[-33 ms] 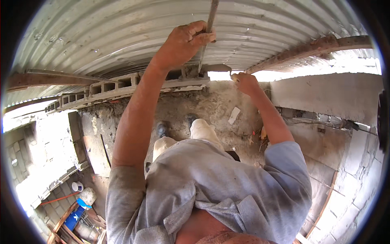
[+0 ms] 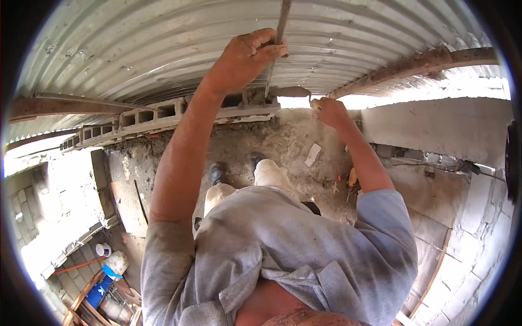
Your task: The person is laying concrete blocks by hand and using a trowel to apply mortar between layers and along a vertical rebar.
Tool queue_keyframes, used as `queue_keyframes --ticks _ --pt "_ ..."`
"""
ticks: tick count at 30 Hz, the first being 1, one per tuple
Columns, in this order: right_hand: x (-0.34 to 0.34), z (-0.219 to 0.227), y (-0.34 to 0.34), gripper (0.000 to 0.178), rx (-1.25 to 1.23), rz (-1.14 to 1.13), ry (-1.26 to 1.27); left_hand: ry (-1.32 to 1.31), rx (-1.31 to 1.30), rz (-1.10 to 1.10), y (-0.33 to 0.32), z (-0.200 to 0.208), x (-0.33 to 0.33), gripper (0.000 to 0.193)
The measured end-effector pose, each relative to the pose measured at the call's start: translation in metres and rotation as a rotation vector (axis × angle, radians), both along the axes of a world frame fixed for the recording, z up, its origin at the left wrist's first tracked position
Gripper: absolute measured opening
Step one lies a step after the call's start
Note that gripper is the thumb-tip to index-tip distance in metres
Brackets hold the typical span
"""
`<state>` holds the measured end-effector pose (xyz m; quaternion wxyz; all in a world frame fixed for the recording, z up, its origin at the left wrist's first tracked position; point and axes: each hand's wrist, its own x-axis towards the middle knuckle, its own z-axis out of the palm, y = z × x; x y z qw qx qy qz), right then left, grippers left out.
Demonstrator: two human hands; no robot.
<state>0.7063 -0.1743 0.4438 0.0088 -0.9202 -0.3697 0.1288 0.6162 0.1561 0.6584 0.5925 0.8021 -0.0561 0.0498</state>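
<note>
My left hand [image 2: 251, 57] is raised in front of me, closed round a thin metal rod [image 2: 282, 23] that slants down to the end of a row of hollow concrete blocks [image 2: 142, 116]. Lower and to the right, my right hand [image 2: 333, 113] is closed round the pale handle of a trowel [image 2: 292, 92]. The trowel's blade points left, close beside the rod's lower end and the grey mortar [image 2: 253, 98] on the last block. Whether the blade touches the mortar, I cannot tell.
Corrugated metal sheeting [image 2: 163, 49] spans close above, with a wooden beam [image 2: 402, 70] at the right. A grey wall [image 2: 435, 130] stands to the right. Below lies the rough floor [image 2: 293, 136] with a white piece [image 2: 312, 155]. A bucket [image 2: 103, 249] sits lower left.
My right hand has shifted very slightly to the right with the trowel. The left hand and the rod look almost unmoved.
</note>
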Motion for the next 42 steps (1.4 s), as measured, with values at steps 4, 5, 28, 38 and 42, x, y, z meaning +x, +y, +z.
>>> queue_keyframes --ticks 4,5,28,38,42 --pt "-0.008 0.014 0.003 0.033 0.05 -0.116 0.011 -0.027 0.028 0.049 0.003 0.002 -0.004 0.029" --pt "-0.013 0.01 0.002 0.033 0.156 -0.241 0.015 -0.028 0.026 0.045 0.0 0.001 -0.004 0.029" --pt "-0.072 -0.011 -0.018 0.033 0.35 -0.571 0.564 0.057 0.015 -0.003 0.005 -0.002 -0.003 0.028" --pt "-0.111 0.025 0.04 0.033 0.178 -0.416 1.012 0.038 0.028 -0.017 0.006 -0.002 -0.003 0.028" --pt "-0.089 -0.016 0.051 0.034 0.279 -0.472 1.08 0.016 -0.022 -0.032 0.003 -0.003 0.0 0.031"
